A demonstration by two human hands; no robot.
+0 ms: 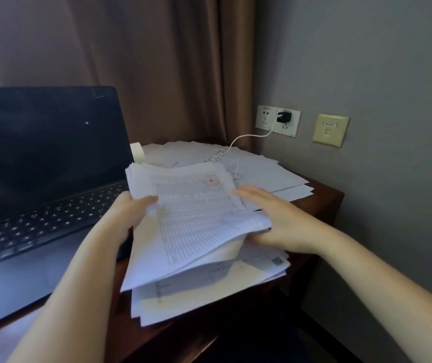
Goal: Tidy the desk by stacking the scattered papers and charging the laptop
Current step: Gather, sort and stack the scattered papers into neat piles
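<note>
Two hands hold a sheaf of white printed papers (191,210), left hand (131,213) pinching its left edge, right hand (285,224) its right, above loose white sheets (209,292) on the dark wooden desk (322,203), right of the open black laptop (39,179).

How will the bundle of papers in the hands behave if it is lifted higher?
Probably floppy: the paper bundle droops toward its near edge between the left hand and right hand. Its sheets sit unevenly, so some may slide out.
</note>
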